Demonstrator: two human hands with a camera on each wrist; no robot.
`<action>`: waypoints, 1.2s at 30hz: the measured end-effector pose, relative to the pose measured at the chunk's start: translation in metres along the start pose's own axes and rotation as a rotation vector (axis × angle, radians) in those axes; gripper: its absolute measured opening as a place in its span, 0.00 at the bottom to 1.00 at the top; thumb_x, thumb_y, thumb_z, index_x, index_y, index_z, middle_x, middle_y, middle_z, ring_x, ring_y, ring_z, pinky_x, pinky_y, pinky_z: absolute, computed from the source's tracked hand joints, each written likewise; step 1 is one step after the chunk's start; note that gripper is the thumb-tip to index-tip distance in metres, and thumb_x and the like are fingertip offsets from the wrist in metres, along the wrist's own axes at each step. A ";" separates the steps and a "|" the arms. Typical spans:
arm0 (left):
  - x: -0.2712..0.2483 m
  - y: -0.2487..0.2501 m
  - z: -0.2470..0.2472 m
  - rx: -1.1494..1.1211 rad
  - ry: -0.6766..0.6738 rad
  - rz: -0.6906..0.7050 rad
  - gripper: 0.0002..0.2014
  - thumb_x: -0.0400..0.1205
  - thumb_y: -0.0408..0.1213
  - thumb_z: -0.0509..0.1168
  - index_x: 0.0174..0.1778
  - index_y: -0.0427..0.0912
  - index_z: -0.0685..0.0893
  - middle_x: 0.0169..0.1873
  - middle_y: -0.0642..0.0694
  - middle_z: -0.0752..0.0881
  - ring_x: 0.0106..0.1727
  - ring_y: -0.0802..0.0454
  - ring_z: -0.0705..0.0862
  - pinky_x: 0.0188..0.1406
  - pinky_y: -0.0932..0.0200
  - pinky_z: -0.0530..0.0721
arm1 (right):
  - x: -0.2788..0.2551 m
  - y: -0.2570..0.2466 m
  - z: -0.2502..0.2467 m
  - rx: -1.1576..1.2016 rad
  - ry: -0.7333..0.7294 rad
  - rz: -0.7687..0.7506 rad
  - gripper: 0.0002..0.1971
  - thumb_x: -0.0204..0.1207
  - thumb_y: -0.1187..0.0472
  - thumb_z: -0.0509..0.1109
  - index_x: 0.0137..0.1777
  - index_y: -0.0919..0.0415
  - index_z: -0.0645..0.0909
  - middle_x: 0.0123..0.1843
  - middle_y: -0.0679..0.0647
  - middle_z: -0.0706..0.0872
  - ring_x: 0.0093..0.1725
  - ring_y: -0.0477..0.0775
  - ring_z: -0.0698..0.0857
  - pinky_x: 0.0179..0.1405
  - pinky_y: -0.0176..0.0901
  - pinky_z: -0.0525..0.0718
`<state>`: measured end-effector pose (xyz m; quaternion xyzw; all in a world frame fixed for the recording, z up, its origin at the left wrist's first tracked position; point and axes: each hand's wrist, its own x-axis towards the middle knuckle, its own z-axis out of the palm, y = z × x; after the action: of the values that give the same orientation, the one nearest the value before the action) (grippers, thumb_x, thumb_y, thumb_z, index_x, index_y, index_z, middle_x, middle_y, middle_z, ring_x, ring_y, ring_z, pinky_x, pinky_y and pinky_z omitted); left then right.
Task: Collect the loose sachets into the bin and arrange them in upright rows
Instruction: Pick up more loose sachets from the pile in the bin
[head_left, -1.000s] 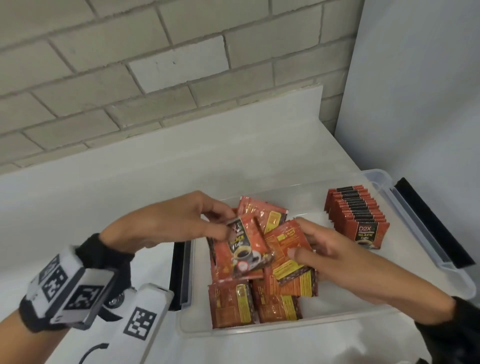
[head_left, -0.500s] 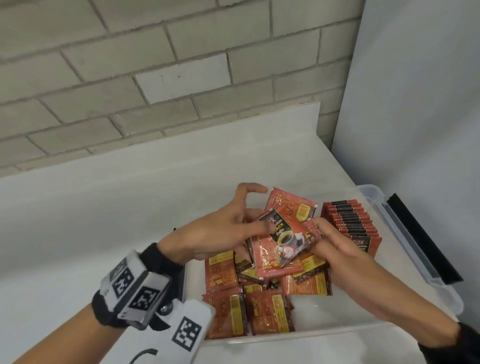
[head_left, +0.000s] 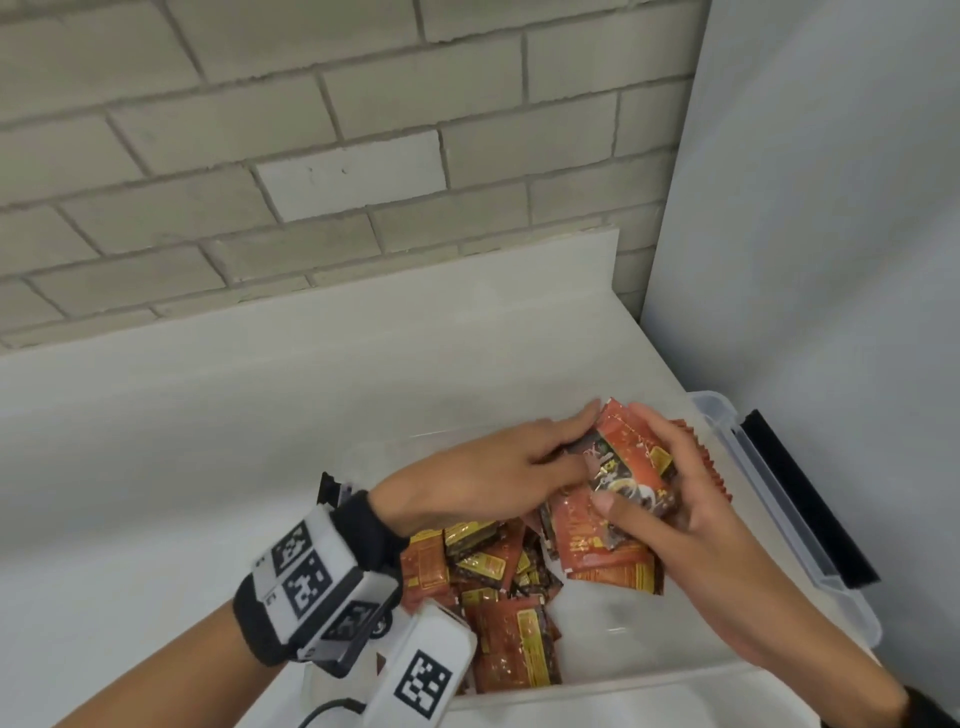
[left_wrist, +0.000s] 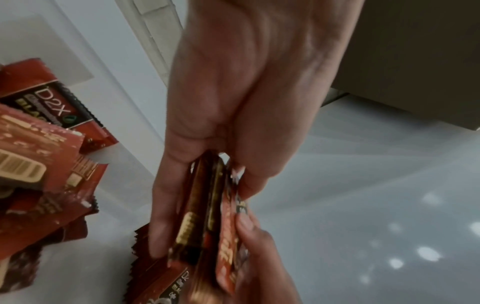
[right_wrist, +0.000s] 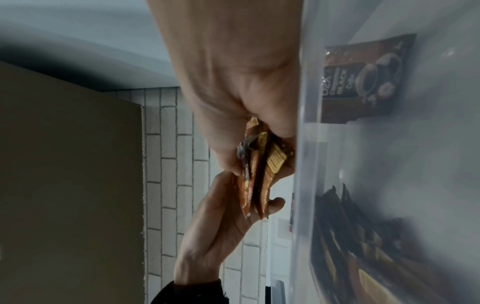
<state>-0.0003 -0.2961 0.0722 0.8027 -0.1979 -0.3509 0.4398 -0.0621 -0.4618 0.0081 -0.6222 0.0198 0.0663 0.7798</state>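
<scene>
From your head camera, both hands meet over the far right part of the clear bin (head_left: 810, 525). Your right hand (head_left: 691, 514) curls thumb and fingers round a small stack of sachets (head_left: 631, 467); your left hand (head_left: 498, 473) lays nearly straight fingers against the stack's left side. The hands cover most of the upright row (head_left: 714, 467) by the right wall. Loose sachets (head_left: 498, 587) lie heaped in the bin's near left; bare floor shows at near right.

Your left wrist camera shows the left hand (left_wrist: 233, 123) pinching the stack (left_wrist: 205, 216) edge-on, prints blurred.

Your right wrist camera shows the right hand (right_wrist: 233, 82) gripping the stack (right_wrist: 257, 170) just beside the bin wall (right_wrist: 306, 164); sachets behind it are dim.
</scene>
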 end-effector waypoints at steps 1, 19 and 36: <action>0.001 0.001 0.001 -0.030 0.028 -0.009 0.31 0.87 0.46 0.55 0.84 0.57 0.48 0.67 0.61 0.75 0.54 0.64 0.82 0.55 0.70 0.83 | 0.001 -0.002 -0.001 0.000 0.015 -0.031 0.35 0.62 0.59 0.76 0.68 0.32 0.72 0.54 0.39 0.87 0.56 0.48 0.89 0.45 0.45 0.89; 0.038 0.004 0.035 -1.041 0.044 0.056 0.33 0.75 0.63 0.59 0.75 0.52 0.68 0.67 0.38 0.81 0.63 0.42 0.85 0.58 0.41 0.85 | 0.006 -0.022 0.000 0.017 0.204 -0.282 0.22 0.64 0.54 0.73 0.60 0.39 0.77 0.53 0.46 0.88 0.50 0.48 0.90 0.35 0.45 0.88; 0.045 -0.033 0.013 -0.998 -0.033 0.250 0.19 0.69 0.16 0.64 0.45 0.42 0.92 0.50 0.37 0.90 0.50 0.42 0.89 0.55 0.43 0.86 | 0.010 -0.008 -0.016 -0.103 0.318 -0.287 0.25 0.66 0.57 0.73 0.62 0.38 0.76 0.57 0.41 0.84 0.55 0.38 0.86 0.36 0.35 0.88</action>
<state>0.0208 -0.3144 0.0223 0.4598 -0.1077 -0.3600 0.8046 -0.0503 -0.4780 0.0116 -0.6601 0.0504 -0.1435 0.7356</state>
